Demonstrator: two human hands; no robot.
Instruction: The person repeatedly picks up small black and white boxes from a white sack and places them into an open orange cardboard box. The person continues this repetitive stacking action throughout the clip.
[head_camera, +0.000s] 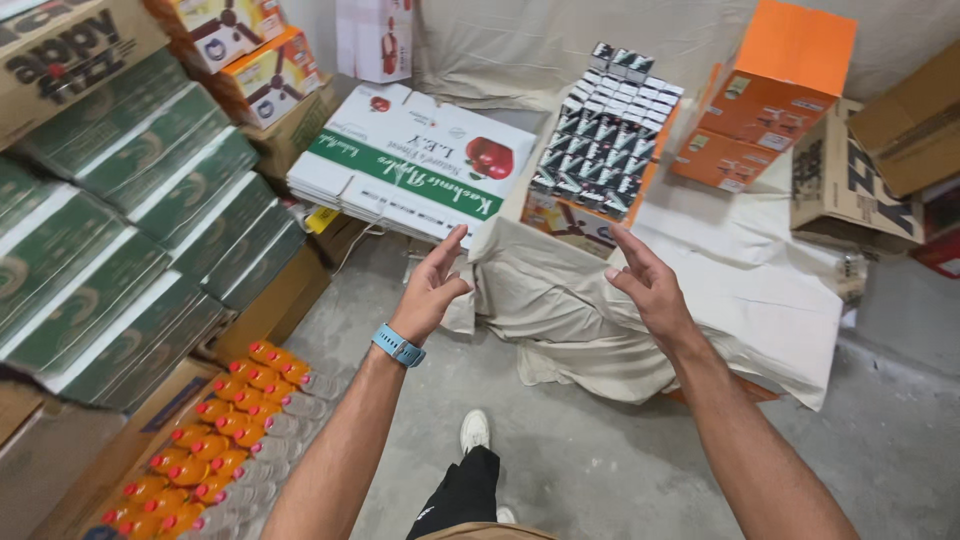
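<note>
Reaching step: left hand (432, 285) and right hand (648, 283) are held open, empty, above the beige cloth (560, 300) draped over the platform's front edge; a two-handed grasp is probably required.

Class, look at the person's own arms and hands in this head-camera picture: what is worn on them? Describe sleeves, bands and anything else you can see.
Both forearms are bare, with no sleeves in view. The left hand has a light blue watch strapped at the wrist. The right hand wears nothing: no glove, ring or band shows.
</note>
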